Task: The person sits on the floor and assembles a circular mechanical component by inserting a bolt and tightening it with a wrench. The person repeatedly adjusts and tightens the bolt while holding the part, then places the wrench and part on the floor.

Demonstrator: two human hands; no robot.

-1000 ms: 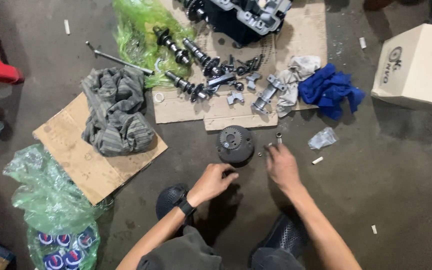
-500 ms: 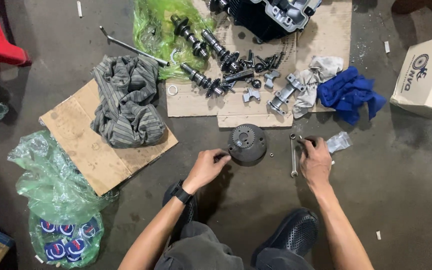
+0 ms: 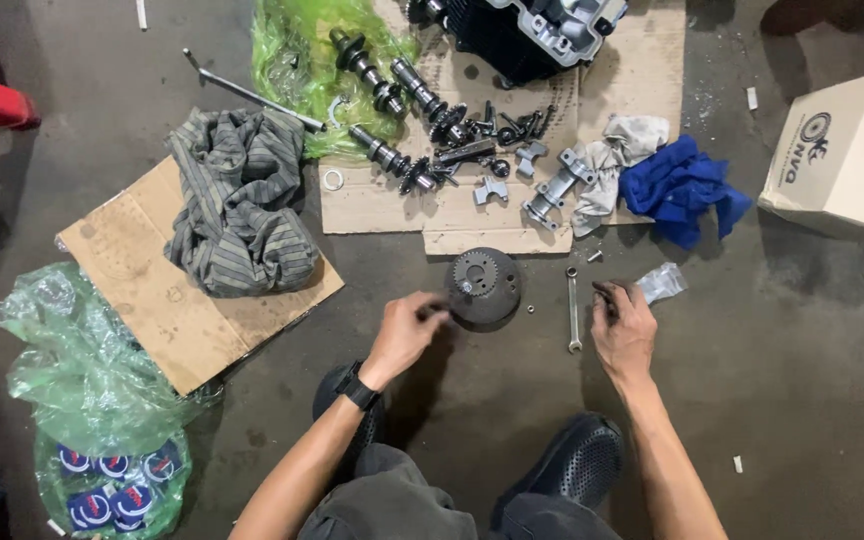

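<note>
My left hand (image 3: 407, 330) pinches the left edge of a round dark metal part (image 3: 485, 288) with a toothed face, which sits on the concrete floor. My right hand (image 3: 624, 325) rests palm down to its right, greasy fingertips on the floor beside a small clear plastic bag (image 3: 662, 282). I see nothing in that hand. A slim wrench (image 3: 573, 310) lies on the floor between the round part and my right hand, not touched by either.
Camshafts (image 3: 392, 85), brackets and small parts lie on cardboard (image 3: 382, 205) ahead, with a dark engine head (image 3: 532, 30), grey and blue rags (image 3: 682, 185), a striped cloth (image 3: 237, 205), a cardboard box (image 3: 847, 155) and green plastic bags (image 3: 82, 370). My shoes (image 3: 577, 460) are below.
My right hand has come off the wrench, which now lies alone on the floor. My left hand has closed onto the round part's edge. The view has shifted slightly.
</note>
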